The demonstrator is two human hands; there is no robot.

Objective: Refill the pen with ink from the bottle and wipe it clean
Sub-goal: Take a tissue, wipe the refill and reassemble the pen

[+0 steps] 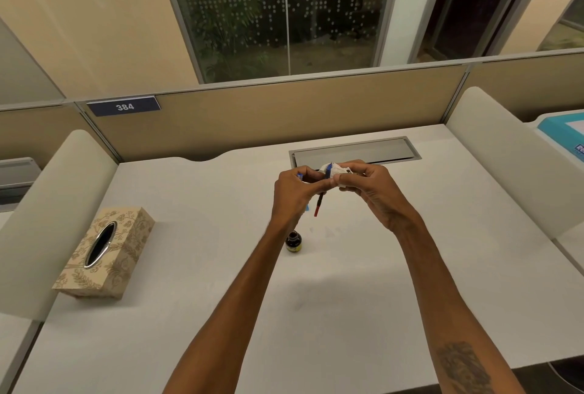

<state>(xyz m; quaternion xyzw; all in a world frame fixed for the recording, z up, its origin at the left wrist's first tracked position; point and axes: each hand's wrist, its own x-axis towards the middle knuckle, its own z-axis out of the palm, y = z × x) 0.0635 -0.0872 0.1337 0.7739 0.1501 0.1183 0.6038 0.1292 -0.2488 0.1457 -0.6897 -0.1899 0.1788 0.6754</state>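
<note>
**Pen Held Against Crumpled Tissue Above Desk**

A person is holding both hands raised over a white desk (410,267), bare forearms reaching in from the bottom of the frame. The left hand (295,193) is pinching a slim pen (319,204) between thumb and fingers; the pen is slanting, its red lower end pointing down toward the desk and its blue upper part rising between the two hands. A second small blue piece is showing at the top of the left fist, though the view is too small to tell what it is. The right hand (371,189) is closing its fingers around a crumpled white tissue (335,170), which is pressing against the blue upper part of the pen. The two hands are touching at the fingertips.

An ink bottle (293,242), small and dark with a yellow label, is standing upright on the desk just below the left wrist, apart from the hands; its cap appears to be off. A patterned beige tissue box (106,254) is lying near the desk's left edge, well apart from the bottle. A grey metal cable flap (355,151) is sitting in the desk behind the hands. A blue plate reading 384 (124,106) is hanging on the tan partition (268,121) at the back.
</note>
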